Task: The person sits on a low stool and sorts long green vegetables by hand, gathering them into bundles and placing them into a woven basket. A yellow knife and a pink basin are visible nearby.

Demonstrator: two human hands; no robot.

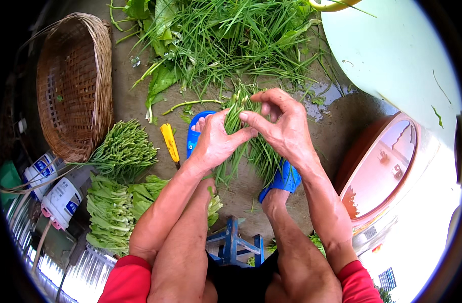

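Observation:
My left hand (217, 144) is closed around a bunch of thin green stalks (235, 118), probably garlic chives, with their pale cut ends pointing away from me. Beside that bunch, my right hand (285, 123) has its thumb and forefinger spread; the thumb tip is at the stalks, and I see nothing gripped in it. Loose long leaves (263, 159) hang or lie below both hands, between my blue sandals (287, 178). A large heap of the same grassy leaves (238, 41) covers the ground beyond. Left of my foot lies a yellow tool handle (170, 143), its dark lower end partly hidden by my forearm.
A wicker basket (75, 87) rests at far left. Near it are a trimmed stalk bundle (126, 149), stacked leafy greens (109, 216) and white plastic buckets (62, 200). On the right stand a brown water-filled vessel (382, 166) and a pale round surface (397, 57). A blue stool (231, 242) is below me.

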